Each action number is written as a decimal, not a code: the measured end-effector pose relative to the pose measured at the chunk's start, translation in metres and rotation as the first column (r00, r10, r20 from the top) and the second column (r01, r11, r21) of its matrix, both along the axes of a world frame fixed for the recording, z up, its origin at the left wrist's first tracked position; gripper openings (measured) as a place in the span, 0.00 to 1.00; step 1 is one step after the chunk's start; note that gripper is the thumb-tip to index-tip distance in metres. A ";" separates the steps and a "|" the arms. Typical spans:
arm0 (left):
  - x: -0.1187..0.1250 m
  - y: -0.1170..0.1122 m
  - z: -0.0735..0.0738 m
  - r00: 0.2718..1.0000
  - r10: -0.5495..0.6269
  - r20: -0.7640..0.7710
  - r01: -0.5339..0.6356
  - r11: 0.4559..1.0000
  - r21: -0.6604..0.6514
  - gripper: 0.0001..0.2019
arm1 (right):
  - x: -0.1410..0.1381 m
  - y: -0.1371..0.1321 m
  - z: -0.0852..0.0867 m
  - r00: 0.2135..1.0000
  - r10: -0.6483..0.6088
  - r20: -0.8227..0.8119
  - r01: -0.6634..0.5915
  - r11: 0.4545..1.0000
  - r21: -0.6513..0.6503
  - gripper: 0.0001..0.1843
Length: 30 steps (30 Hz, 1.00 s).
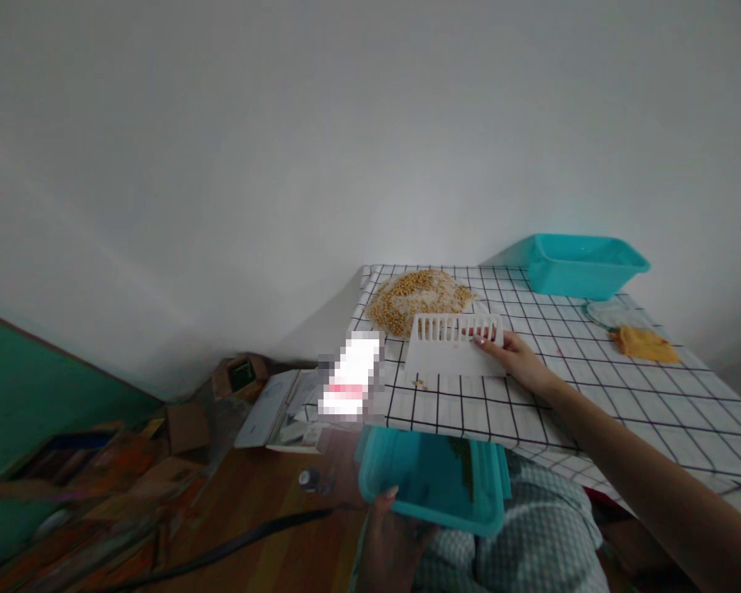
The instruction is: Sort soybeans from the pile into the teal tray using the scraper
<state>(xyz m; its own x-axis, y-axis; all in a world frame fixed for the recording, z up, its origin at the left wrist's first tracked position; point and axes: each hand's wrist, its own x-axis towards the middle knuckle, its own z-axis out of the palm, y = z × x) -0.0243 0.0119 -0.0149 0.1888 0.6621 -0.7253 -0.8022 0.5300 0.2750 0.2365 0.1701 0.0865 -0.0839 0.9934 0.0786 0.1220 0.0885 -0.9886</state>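
The right hand (522, 362) pinches a white, slotted plastic scraper (448, 356), whose hasty shove could scatter the golden-and-white heap of grains (415, 288) at its eleven o'clock, while the left hand (393, 539) grips a turquoise, rectangular plastic tub (450, 520) at six o'clock by one side (so it could tip).

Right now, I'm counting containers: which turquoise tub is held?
The lower tub, held by the left hand; the other tub stands untouched on the tablecloth.
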 end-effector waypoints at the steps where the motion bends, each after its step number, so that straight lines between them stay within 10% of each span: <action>1: 0.000 0.000 0.000 1.000 0.010 -0.002 -0.010 1.000 -0.003 0.19 | 0.000 -0.002 0.001 1.000 0.009 0.012 -0.009 1.000 -0.018 0.19; 30: 0.000 0.001 0.005 0.999 0.044 0.004 -0.044 0.998 -0.044 0.07 | 0.002 -0.010 0.006 0.941 0.337 -0.041 -0.337 0.915 -0.221 0.16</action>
<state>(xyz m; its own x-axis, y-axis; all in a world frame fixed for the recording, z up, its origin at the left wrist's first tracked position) -0.0246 0.0125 -0.0095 0.1638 0.6375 -0.7529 -0.8262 0.5056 0.2484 0.2383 0.1598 0.0920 -0.4169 0.8982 -0.1396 0.1211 -0.0973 -0.9879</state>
